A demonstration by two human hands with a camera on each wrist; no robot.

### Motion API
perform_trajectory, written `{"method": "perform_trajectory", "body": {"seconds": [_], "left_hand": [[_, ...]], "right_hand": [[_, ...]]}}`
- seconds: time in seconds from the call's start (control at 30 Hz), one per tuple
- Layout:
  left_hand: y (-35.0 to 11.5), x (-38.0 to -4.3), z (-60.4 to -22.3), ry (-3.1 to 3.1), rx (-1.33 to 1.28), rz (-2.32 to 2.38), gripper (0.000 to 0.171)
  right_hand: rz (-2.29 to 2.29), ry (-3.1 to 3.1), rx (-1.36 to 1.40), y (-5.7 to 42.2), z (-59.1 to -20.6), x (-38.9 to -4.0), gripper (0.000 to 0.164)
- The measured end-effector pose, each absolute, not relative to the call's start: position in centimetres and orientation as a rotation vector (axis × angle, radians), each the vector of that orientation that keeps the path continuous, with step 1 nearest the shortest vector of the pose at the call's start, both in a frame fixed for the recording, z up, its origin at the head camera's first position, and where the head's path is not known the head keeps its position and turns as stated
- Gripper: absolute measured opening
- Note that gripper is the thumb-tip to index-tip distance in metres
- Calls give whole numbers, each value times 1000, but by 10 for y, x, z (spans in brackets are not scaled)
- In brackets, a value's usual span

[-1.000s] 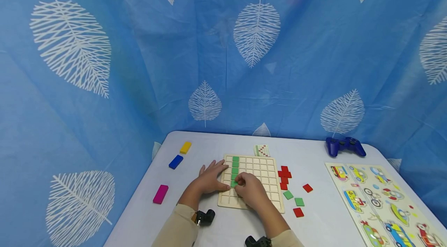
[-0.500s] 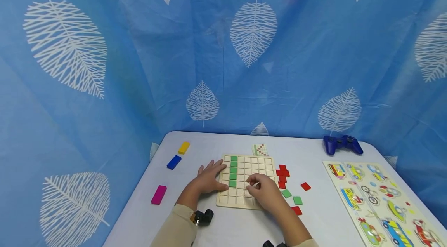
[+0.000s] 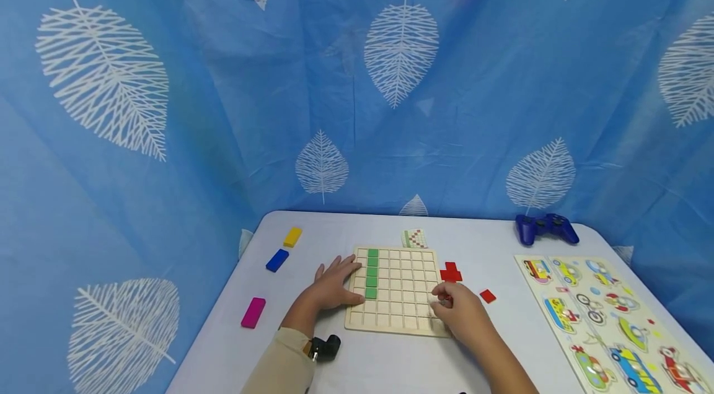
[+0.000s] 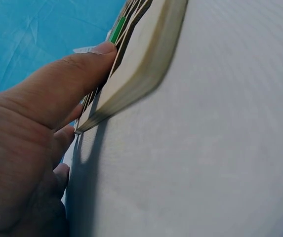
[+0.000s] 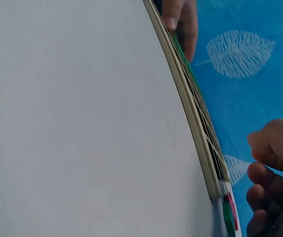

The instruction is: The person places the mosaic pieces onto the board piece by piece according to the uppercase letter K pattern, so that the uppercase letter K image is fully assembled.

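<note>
My left hand (image 3: pixel 333 285) rests with fingers spread at the left edge of a wooden grid board (image 3: pixel 403 304). In the left wrist view its thumb (image 4: pixel 84 74) presses onto the board's rim near a green tile (image 4: pixel 117 29). A column of green square tiles (image 3: pixel 372 272) lies in the board's left part. My right hand (image 3: pixel 462 313) hovers at the board's right edge, fingers loosely bent, holding nothing in the right wrist view. Below those fingers a green tile (image 5: pixel 228 217) shows beside the board's corner. Red tiles (image 3: pixel 450 272) lie just beyond the right hand, which hides others.
A small pattern card (image 3: pixel 414 238) lies behind the board. One red tile (image 3: pixel 488 296) sits apart at right. Farther right are a blue game controller (image 3: pixel 546 229) and a vehicle puzzle board (image 3: pixel 549 288). Yellow (image 3: pixel 292 236), blue (image 3: pixel 277 260) and magenta (image 3: pixel 253 313) blocks lie at left.
My right hand has moved right, from the lower end of the green column to the board's right edge, now covering the loose tiles there. The left hand has stayed in place.
</note>
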State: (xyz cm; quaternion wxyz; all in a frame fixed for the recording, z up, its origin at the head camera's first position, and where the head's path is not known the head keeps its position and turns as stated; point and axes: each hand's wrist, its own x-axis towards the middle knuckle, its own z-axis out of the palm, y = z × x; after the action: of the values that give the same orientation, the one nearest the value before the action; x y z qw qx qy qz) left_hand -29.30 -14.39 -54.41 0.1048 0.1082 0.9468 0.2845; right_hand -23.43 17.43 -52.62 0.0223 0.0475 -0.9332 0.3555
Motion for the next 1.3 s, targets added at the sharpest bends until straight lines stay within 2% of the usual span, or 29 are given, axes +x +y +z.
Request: {"method": "perform_trajectory", "body": {"seconds": [0.3,0.43,0.9,1.17,1.3], "left_hand": [[-145,-292,-542,2788,305,853,90],[-146,-291,-543,2791,311,847,89],[-148,-291,-546,2796,320,840,90],[-146,-292,-545,2799,324,855,90],[-146,-291,-545,2800,330,848,90]], "right_hand": [[1000,-3001,-9,205,-529,-241,23],[996,-3061,5,212,-536,-244,27],[982,-3086,37,215,-538,-240,20],[1017,-3106,4,221,-538,-244,30],[1011,-3112,-24,224,-537,-244,28]]}}
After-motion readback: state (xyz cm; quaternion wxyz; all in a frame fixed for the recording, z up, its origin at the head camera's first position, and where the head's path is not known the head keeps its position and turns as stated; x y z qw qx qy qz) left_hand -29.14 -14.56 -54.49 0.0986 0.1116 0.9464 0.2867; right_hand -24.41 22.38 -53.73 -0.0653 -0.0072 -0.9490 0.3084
